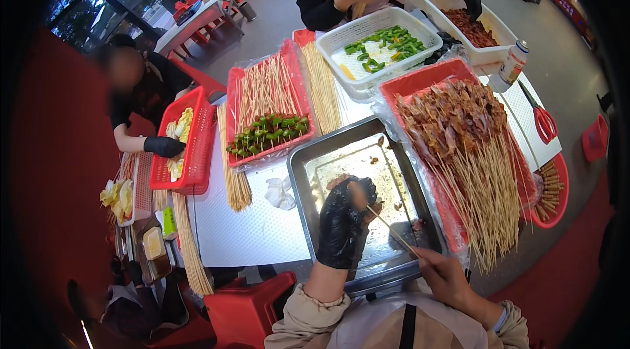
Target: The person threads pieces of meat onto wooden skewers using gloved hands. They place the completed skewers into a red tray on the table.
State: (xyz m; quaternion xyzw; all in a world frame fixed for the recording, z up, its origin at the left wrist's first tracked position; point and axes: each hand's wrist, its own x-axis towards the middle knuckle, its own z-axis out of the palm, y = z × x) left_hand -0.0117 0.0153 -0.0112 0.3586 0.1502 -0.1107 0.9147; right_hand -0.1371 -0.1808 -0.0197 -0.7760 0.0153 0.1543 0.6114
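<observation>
My left hand (343,226), in a black glove, is closed around pieces of raw meat (375,210) above a steel tray (298,199). Between the bare fingers and thumb of my right hand (445,272) is a thin bamboo skewer (396,232). It slants up to the left, its far end at the meat by my left hand; the tip is hidden. Liquid and small meat scraps lie on the tray bottom. Just right of the tray, a plastic-lined red tray (421,75) carries a heap of meat skewers (455,122), sticks pointing towards me.
Left stand a red tray (238,73) of green pepper skewers (268,133) and bundles of bare skewers (236,181). Behind are a white basket (329,49) of cut peppers and a white tub (502,54) of meat. Scissors (544,122) lie right. Other people work across and left.
</observation>
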